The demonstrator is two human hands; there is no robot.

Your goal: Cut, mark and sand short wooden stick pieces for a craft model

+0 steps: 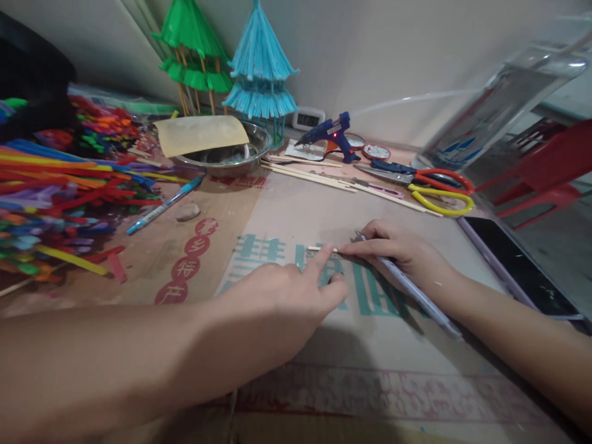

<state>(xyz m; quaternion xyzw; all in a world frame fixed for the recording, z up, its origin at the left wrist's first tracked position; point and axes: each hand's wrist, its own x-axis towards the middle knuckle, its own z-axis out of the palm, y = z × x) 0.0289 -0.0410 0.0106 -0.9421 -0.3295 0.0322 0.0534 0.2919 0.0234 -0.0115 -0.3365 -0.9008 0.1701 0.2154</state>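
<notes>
Two hands at centre of flattened cardboard sheet (287, 209) w/ printed characters, laid over desk against pale wall. Steel bowl (231, 157) at back, contents hidden under tan paper (201, 134). Left hand (282, 290): index finger out, pressing thin wooden stick (321, 249) flat on cardboard. Right hand (398, 250): fingers pressed together on stick's other end, gripping lilac pen (411, 290). Hot glue gun (330, 132), scissors (435, 185) behind.

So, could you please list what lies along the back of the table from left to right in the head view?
Straw pile → green pagoda → blue pagoda → glue gun → scissors → phone.
</notes>
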